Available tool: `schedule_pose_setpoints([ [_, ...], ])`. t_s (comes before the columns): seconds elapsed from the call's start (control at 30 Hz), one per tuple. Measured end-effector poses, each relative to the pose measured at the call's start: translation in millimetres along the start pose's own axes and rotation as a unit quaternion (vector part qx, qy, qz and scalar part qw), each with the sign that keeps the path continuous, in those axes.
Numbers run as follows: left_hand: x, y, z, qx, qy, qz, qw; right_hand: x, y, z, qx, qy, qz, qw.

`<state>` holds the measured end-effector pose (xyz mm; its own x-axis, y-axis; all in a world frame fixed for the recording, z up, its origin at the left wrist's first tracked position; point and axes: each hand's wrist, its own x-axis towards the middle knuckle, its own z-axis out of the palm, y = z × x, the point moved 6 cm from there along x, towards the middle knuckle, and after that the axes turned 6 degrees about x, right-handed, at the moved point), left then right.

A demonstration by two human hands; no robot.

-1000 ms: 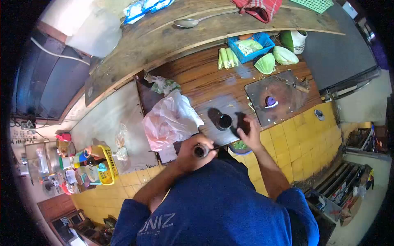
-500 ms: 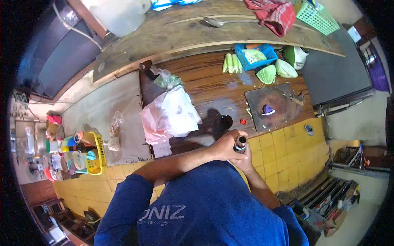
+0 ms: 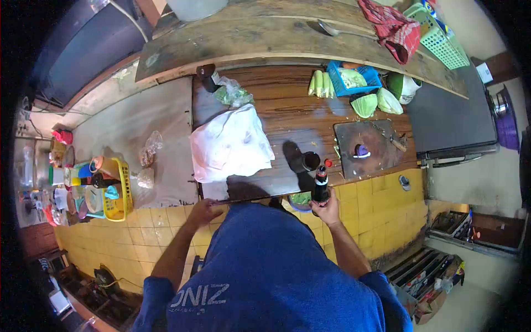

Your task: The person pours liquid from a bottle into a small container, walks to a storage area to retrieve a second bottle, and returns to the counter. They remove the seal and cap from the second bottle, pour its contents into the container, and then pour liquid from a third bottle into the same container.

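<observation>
My right hand is wrapped round the lower part of a dark glass bottle with a label, standing nearly upright and uncapped at the counter's front edge. Just beyond it are a dark round cup and a small red cap. My left hand is at the front edge of the counter, fingers partly stretched, with nothing visible in it. A white plastic bag lies beyond that hand. Partly hidden behind the bottle, a bowl of green leaves sits below the counter edge.
A dark cutting board carries a knife and a purple item. Farther back are a blue basket, cut cabbage and pale green vegetables. A yellow basket stands at left; a wooden shelf spans the back.
My left hand has let go of the bottle and moved left to the counter edge. The bottle, earlier held in both hands with its mouth toward me, is now in my right hand alone.
</observation>
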<state>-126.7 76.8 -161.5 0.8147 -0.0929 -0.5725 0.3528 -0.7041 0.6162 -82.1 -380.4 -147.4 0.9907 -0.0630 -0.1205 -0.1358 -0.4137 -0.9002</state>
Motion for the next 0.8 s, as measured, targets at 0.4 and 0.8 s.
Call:
schedule_pose_setpoints([
  [0.4,-68,-181,80,-0.095,-0.077,-0.227,0.966,-9,-13,-16,-0.055,-0.046,0.100,0.992],
  [0.8,-47,-176,67,-0.208,-0.031,-0.211,0.955,-16,-66,-37,-0.170,-0.050,0.130,0.976],
])
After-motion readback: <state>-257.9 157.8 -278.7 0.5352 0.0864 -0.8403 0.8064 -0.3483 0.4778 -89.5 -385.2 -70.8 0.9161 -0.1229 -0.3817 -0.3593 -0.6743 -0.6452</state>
